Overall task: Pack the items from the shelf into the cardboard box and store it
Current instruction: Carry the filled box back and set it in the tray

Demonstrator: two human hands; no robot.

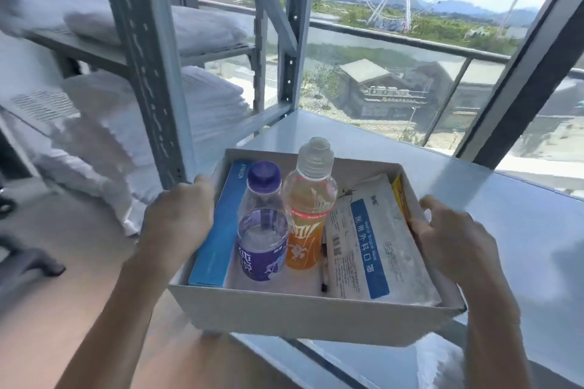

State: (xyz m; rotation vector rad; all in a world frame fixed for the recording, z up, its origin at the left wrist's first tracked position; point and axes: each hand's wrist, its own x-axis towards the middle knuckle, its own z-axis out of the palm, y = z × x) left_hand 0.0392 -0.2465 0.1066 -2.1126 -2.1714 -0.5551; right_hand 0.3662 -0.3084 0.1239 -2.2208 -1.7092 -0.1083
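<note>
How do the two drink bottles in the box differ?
The purple-capped plastic bottle is shorter, with a purple label and clear liquid; the orange-labelled plastic bottle is taller, with a clear ribbed cap and orange liquid. Both stand upright, side by side, in the white cardboard box.

My open white cardboard box (303, 322) sits at the front left corner of the grey shelf (521, 224), its near end overhanging. Inside stand 2 upright bottles, 1 purple (262, 230) and 1 orange (311, 215), between a blue carton (221, 230) and a mask packet (376, 243).
</note>
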